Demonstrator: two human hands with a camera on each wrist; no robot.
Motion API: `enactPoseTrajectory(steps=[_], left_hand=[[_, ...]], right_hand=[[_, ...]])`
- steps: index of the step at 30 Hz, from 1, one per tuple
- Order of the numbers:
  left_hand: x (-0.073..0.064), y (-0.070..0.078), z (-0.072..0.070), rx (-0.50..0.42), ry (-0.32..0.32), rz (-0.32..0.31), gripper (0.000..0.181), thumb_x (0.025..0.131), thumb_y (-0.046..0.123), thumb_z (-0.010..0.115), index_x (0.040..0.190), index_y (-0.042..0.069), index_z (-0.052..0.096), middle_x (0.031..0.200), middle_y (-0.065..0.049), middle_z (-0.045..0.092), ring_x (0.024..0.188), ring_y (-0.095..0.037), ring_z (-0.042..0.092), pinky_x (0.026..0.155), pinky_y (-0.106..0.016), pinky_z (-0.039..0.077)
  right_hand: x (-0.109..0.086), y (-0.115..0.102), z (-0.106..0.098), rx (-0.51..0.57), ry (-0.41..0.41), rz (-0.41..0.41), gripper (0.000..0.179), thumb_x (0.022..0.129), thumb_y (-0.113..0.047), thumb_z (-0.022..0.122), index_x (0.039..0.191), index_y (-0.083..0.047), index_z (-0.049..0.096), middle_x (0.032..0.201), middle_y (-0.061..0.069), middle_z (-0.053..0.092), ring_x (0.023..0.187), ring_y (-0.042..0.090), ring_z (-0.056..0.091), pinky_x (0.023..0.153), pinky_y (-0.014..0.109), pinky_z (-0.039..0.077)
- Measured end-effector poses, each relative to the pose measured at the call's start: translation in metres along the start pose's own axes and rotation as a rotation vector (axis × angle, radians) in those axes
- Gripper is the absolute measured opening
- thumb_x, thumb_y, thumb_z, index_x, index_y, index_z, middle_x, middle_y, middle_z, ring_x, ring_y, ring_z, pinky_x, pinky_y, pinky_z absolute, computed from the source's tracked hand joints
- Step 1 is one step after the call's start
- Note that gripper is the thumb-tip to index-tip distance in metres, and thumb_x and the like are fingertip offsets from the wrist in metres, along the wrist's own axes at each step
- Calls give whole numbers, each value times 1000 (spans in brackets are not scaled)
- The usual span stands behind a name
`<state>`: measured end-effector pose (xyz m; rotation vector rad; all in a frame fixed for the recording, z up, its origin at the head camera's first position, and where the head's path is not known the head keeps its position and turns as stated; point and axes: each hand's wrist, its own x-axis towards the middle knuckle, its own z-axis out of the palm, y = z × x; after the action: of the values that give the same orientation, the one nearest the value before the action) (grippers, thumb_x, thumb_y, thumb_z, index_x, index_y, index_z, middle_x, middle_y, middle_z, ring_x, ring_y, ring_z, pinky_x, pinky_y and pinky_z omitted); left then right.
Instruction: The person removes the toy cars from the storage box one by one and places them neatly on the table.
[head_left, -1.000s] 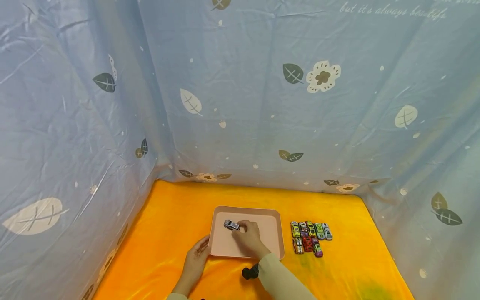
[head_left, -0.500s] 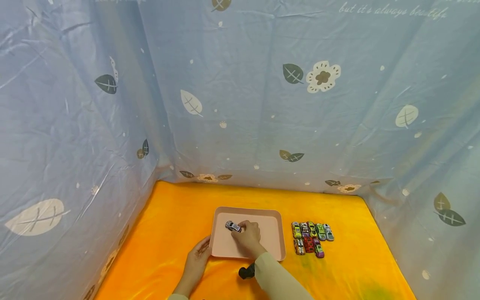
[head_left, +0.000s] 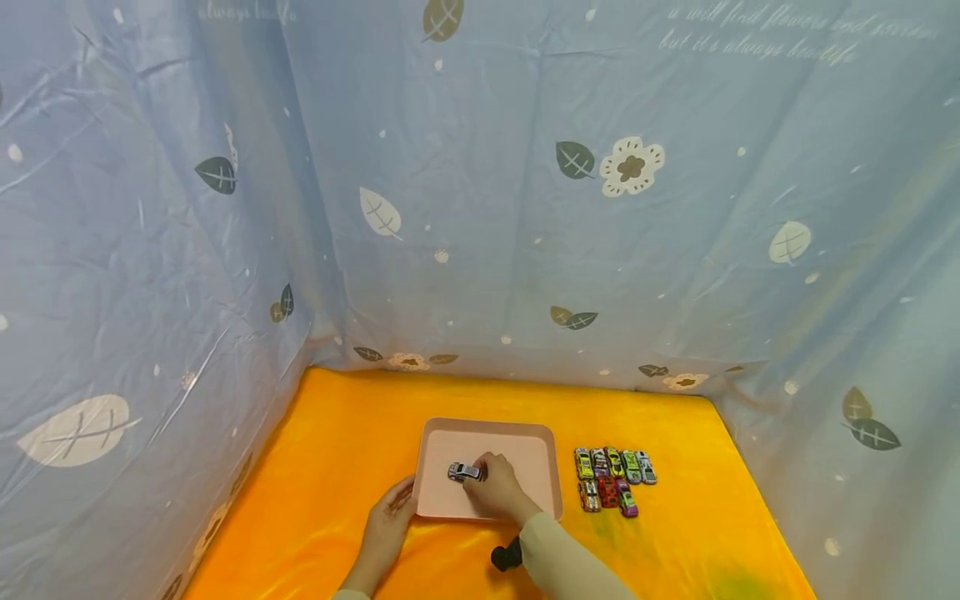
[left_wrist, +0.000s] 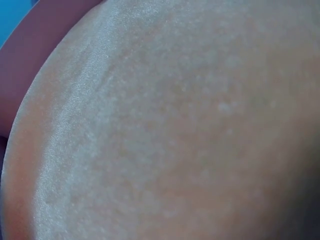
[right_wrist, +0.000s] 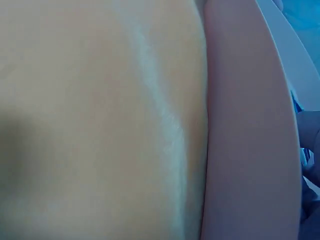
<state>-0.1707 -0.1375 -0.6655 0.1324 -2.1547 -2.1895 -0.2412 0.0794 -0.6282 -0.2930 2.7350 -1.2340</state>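
In the head view, a silver-grey toy car (head_left: 464, 472) is over the floor of the pink tray (head_left: 525, 450), left of its middle. My right hand (head_left: 497, 487) reaches in across the near rim and pinches the car at its right end; the fingers hide that end. At the tray's near left corner is my left hand (head_left: 390, 510), fingertips against the outer wall and loosely bent. Skin fills most of both wrist views. A strip of the tray wall (right_wrist: 252, 125) runs down the right wrist view, with part of a hand (right_wrist: 311, 140) beyond it.
Several colourful toy cars (head_left: 613, 479) lie in two close rows right of the tray, on the orange cloth (head_left: 675, 533). A black object (head_left: 506, 556) is beside the right sleeve (head_left: 558, 558). Blue patterned curtains (head_left: 487, 250) enclose the back and sides.
My right hand has shifted the toy car slightly towards the near side of the tray, still pinching it. The left hand stays at the tray's corner. The head view has tilted a little.
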Motion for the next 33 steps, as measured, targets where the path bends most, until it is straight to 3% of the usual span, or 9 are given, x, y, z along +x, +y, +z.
enactPoseTrajectory(steps=[5,11,15,24,33], left_hand=[[-2,-2,-3,3,-12,-20,41,97,15,60,137,7,54,135,-15,55,125,-30,51,94,-24,48],[-3,-4,-4,-21,-40,-15,43,98,14,59,139,5,51,137,-18,53,126,-33,50,94,-24,48],[-2,-4,-5,-7,-22,-21,41,97,15,60,137,8,54,135,-15,55,123,-30,52,93,-23,49],[0,-3,-3,-9,-33,48,43,97,14,59,137,1,52,134,-21,54,123,-35,51,92,-22,48],[-2,9,-2,-14,-43,38,41,97,5,57,136,-5,50,133,-24,53,123,-39,50,91,-21,49]], right_hand=[[-9,3,-9,-51,41,-33,22,86,-16,72,96,-6,55,84,2,46,73,16,44,63,28,40],[-19,16,-33,-40,167,-70,23,88,-15,72,102,-6,57,88,2,49,74,14,44,63,26,42],[-26,25,-52,-10,260,-87,24,87,-11,73,104,-5,58,91,3,52,76,14,46,64,26,44],[-45,39,-85,60,360,-28,30,88,-14,73,113,-2,61,99,6,55,84,18,51,68,29,49],[-64,61,-102,42,454,51,31,88,-16,72,115,-5,61,100,6,55,83,18,49,70,28,46]])
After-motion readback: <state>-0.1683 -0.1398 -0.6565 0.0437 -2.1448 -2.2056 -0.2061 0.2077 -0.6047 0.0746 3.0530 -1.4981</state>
